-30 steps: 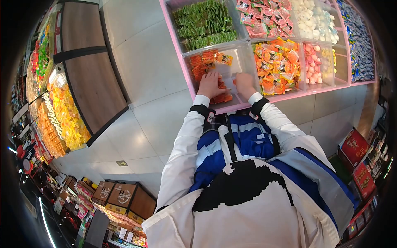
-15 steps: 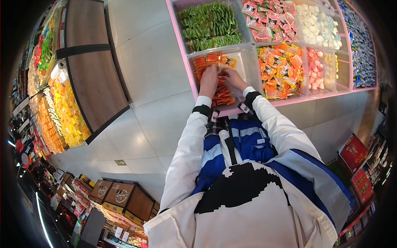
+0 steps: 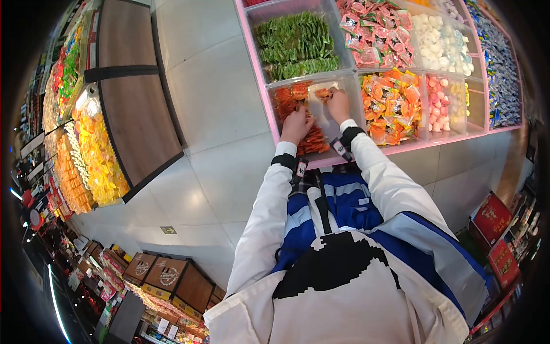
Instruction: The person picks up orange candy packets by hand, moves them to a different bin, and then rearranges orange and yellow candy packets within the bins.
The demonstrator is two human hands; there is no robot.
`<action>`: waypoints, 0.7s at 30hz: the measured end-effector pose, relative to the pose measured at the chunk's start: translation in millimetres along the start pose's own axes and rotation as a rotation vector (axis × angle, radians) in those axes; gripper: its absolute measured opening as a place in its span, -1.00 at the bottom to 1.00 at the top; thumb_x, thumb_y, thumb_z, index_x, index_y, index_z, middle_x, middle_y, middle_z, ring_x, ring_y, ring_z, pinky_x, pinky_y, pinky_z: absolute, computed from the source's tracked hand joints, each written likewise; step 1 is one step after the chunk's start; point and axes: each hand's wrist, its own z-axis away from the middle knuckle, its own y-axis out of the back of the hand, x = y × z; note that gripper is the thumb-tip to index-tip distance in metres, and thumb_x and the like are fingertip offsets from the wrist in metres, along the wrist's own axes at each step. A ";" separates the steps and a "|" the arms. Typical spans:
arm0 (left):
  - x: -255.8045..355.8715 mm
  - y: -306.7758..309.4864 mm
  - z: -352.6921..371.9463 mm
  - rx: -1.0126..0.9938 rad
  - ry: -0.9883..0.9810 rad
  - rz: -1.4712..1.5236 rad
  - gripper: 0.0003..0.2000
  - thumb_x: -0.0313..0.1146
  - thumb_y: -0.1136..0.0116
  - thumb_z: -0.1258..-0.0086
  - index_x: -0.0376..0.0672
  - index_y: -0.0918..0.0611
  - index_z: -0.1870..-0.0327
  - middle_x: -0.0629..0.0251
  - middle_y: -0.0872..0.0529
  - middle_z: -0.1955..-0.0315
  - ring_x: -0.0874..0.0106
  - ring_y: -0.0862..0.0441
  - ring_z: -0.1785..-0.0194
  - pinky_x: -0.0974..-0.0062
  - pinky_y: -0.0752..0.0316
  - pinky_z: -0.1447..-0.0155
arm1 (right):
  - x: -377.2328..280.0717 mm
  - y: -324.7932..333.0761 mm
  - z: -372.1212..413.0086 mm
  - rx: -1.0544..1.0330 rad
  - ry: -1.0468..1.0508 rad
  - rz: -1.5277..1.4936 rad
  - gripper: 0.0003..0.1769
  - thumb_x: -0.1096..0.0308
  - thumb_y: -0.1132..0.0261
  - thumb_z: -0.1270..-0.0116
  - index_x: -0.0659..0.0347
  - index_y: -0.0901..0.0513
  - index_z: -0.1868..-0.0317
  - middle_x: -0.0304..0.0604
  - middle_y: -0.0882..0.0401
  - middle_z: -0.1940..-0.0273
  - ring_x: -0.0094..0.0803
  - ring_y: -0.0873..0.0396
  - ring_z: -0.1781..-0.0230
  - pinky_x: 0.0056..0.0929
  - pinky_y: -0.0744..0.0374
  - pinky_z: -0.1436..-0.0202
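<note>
Both of my hands are inside a clear plastic bin (image 3: 353, 106) that holds rows of small orange-red snack packets (image 3: 314, 141). My left hand (image 3: 297, 125) is over the rows, fingers curled and closed; whatever they grip is hidden. On the right side of the bin, my right hand (image 3: 338, 105) pinches a small orange packet (image 3: 322, 94) above the pale bin floor. More packets stand in rows at the bin's left and near sides.
Behind is a bin of green packets (image 3: 295, 43). To the right are orange-yellow packets (image 3: 391, 106), pink packets (image 3: 378, 31), white sweets (image 3: 435, 37) and pink sweets (image 3: 438, 106). A pink rim (image 3: 395, 150) edges the stand. Brown cabinets (image 3: 134, 123) stand left across the tiled floor.
My hands, close together before, are now apart. The left has moved toward me over the rows; the right has moved right and away with an orange packet. The view has shifted slightly.
</note>
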 end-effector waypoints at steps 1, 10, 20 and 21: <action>2.4 -0.5 -1.5 0.008 0.105 0.054 -0.78 -0.40 -0.06 -0.20 -0.22 -0.50 0.14 0.07 -0.62 0.40 0.06 -0.60 0.28 0.21 -0.54 0.21 | -2.7 -0.1 3.2 0.006 0.001 0.001 -0.82 0.51 -0.23 0.00 0.22 -0.61 0.30 0.03 -0.55 0.29 -0.07 -0.56 0.28 -0.22 -0.50 0.20; -12.8 -3.6 -1.1 0.105 -0.179 -0.257 -0.83 -0.50 -0.02 -0.13 -0.20 -0.54 0.24 0.22 -0.56 0.32 0.20 -0.53 0.14 0.30 -0.54 0.17 | 3.5 -23.1 27.8 -0.354 0.399 -0.201 -0.74 0.52 -0.16 0.01 0.16 -0.66 0.27 0.05 -0.58 0.29 -0.09 -0.55 0.22 -0.26 -0.50 0.12; -11.0 -4.0 4.6 0.036 -0.158 -0.210 -0.79 -0.52 0.07 -0.18 -0.16 -0.61 0.23 0.21 -0.59 0.29 0.24 -0.52 0.09 0.34 -0.52 0.08 | 32.1 179.9 31.0 0.321 0.180 0.224 -0.84 0.52 -0.14 -0.03 0.13 -0.55 0.34 -0.08 -0.51 0.27 -0.08 -0.52 0.27 -0.17 -0.47 0.23; -12.2 -4.7 4.6 0.040 -0.159 -0.206 -0.78 -0.52 0.08 -0.18 -0.15 -0.61 0.21 0.20 -0.58 0.28 0.24 -0.52 0.09 0.33 -0.52 0.08 | 59.2 184.0 30.2 0.300 0.209 0.353 -0.85 0.51 -0.17 -0.01 0.13 -0.54 0.34 -0.07 -0.50 0.26 -0.08 -0.51 0.29 -0.17 -0.47 0.26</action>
